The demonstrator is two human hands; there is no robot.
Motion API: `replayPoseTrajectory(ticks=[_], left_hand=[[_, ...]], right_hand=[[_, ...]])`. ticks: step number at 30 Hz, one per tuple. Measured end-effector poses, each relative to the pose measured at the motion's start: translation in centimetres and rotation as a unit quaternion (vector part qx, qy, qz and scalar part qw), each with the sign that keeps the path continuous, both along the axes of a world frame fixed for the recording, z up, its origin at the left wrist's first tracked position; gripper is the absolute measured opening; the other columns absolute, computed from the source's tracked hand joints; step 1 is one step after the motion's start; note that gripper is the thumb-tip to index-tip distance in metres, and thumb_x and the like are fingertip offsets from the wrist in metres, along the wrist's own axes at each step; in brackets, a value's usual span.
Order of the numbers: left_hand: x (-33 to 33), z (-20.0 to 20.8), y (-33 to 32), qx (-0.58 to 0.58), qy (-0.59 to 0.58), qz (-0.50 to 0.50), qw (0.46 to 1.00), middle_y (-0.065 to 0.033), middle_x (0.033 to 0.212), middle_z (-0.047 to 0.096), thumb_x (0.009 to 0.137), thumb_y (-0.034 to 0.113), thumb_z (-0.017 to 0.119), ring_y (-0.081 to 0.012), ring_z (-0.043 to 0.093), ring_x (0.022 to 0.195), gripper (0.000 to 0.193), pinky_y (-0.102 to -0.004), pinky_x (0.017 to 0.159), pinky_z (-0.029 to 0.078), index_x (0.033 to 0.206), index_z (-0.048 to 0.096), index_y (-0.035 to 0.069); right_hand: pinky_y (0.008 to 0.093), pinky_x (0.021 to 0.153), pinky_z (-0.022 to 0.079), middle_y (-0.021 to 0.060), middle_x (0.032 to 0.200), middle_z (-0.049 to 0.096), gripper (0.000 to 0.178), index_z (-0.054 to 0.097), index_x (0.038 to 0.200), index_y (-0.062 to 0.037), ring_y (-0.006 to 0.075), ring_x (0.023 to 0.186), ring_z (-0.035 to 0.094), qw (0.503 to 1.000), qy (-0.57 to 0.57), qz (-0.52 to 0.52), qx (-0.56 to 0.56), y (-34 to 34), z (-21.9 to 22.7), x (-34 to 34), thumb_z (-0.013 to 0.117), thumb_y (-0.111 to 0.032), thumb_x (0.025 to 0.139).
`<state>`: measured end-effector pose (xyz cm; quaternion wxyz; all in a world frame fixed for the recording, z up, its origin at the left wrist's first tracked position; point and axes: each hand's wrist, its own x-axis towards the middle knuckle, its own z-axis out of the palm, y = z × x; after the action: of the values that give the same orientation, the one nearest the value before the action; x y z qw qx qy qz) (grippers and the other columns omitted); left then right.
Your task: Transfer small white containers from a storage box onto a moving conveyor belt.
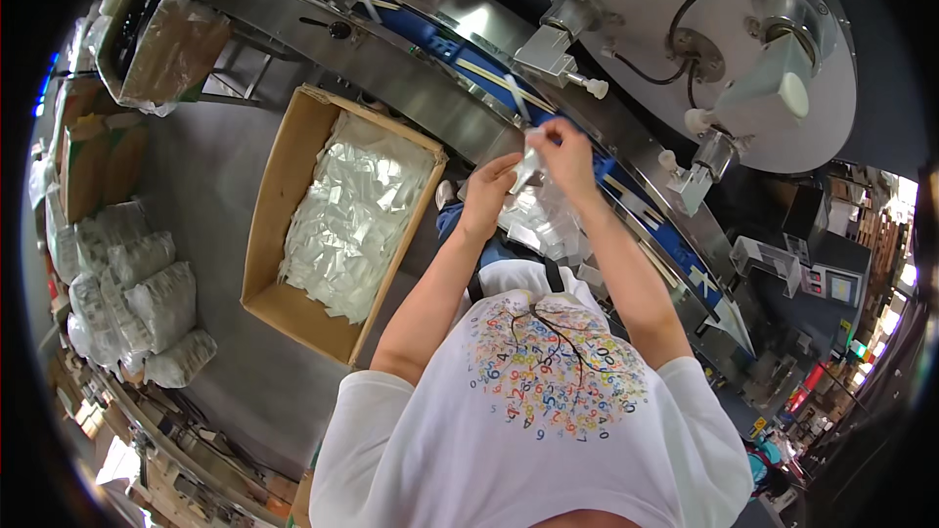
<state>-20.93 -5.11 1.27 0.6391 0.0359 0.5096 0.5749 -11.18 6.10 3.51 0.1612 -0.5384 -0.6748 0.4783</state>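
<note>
Between my two hands is a small clear plastic packet (528,168), stretched upright near the conveyor's edge. My left hand (489,194) pinches its lower left side with the fingertips. Higher up and to the right, my right hand (569,164) is closed on the top end of the same packet. Just under the hands, in front of my body, lies a pile of clear packets (540,220), partly covered by my right forearm. What the packet contains, if anything, is too small to tell.
A conveyor with a blue belt (657,227) runs diagonally past my hands, carrying pale strips. A large cardboard box (264,269) full of clear packets stands at my left. Above the belt at right hangs a round grey machine plate (636,0) with metal fittings. Wrapped bundles (161,308) lie far left.
</note>
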Motion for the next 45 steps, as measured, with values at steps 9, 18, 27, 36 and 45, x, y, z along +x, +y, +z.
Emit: replayPoseTrajectory(ticks=[9, 18, 27, 36, 45], left_hand=[[-0.6, -1.7, -1.5, 0.055, 0.365, -0.054, 0.928, -0.0146, 0.107, 0.054, 0.071, -0.007, 0.058, -0.0178, 0.056, 0.082, 0.079, -0.0283, 0.077, 0.045, 0.135, 0.013, 0.003], [-13.8, -5.1, -5.3, -0.155, 0.533, 0.058, 0.83, -0.0184, 0.106, 0.054, 0.073, 0.01, 0.064, -0.0327, 0.054, 0.097, 0.051, -0.0367, 0.085, 0.043, 0.117, 0.042, -0.001], [-12.4, -14.1, -7.6, -0.302, 0.602, -0.329, 0.662, -0.0206, 0.103, 0.053, 0.063, 0.025, 0.077, -0.0323, 0.052, 0.101, 0.06, -0.0388, 0.082, 0.047, 0.104, 0.043, -0.002], [-11.2, -16.9, -8.6, -0.247, 0.599, -0.326, 0.688, -0.0181, 0.098, 0.056, 0.076, 0.021, 0.059, -0.0347, 0.053, 0.095, 0.031, -0.041, 0.083, 0.045, 0.1, 0.055, 0.001], [-13.3, -15.7, -10.3, -0.269, 0.599, -0.23, 0.718, -0.0192, 0.095, 0.06, 0.077, 0.024, 0.057, -0.0347, 0.055, 0.092, 0.035, -0.0433, 0.08, 0.045, 0.106, 0.058, 0.004]], right_hand=[[0.0338, 0.075, 0.043, 0.0118, 0.097, 0.054, 0.036, 0.058, 0.095, -0.0025, 0.0269, 0.087, 0.053, 0.953, -0.031, 0.238, 0.185, 1.3, 0.3, 1.4, 0.07, -0.013, 0.063], [0.0321, 0.065, 0.044, 0.0098, 0.085, 0.058, 0.024, 0.06, 0.09, -0.0037, 0.0243, 0.074, 0.055, 0.971, -0.085, 0.012, 0.224, 3.7, -2.7, 0.8, 0.069, -0.015, 0.07], [0.0376, 0.056, 0.046, 0.0076, 0.075, 0.062, 0.018, 0.058, 0.077, -0.0084, 0.0279, 0.064, 0.06, 0.878, -0.376, 0.181, 0.234, -3.4, -5.3, 3.5, 0.062, -0.026, 0.078], [0.0353, 0.059, 0.047, 0.0077, 0.076, 0.063, 0.013, 0.061, 0.082, -0.0095, 0.027, 0.066, 0.061, 0.927, -0.224, 0.073, 0.29, 0.2, -0.8, 0.2, 0.064, -0.021, 0.077], [0.0373, 0.059, 0.045, 0.0081, 0.08, 0.056, 0.025, 0.056, 0.073, -0.0079, 0.0262, 0.072, 0.058, 0.909, -0.334, 0.186, 0.165, -6.9, -4.9, -0.5, 0.066, -0.03, 0.074]])
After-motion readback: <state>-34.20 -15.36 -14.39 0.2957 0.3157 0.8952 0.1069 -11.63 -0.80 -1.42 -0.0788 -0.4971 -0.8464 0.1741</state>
